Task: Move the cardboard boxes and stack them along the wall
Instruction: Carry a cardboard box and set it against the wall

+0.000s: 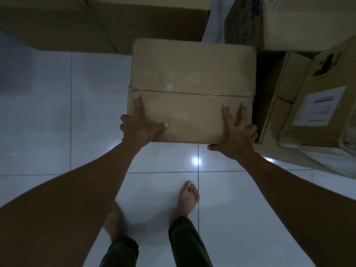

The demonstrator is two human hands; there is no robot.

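A plain taped cardboard box (pixel 190 74) is straight ahead of me, above the white tiled floor. My left hand (pixel 140 130) grips its near left corner, with the index finger and thumb on the top face and the other fingers wrapped round the left side. My right hand (pixel 237 135) grips the near right corner, fingers spread over the top and the right edge, thumb along the near edge. Whether the box rests on the floor or hangs in the air, I cannot tell.
A large brown box (pixel 96 22) stands at the back left. More boxes stand at the back right (pixel 289 22). A tilted box with a white label (pixel 317 105) is close on the right. White floor tiles (pixel 57 112) lie open to the left; my bare foot (pixel 187 197) stands below.
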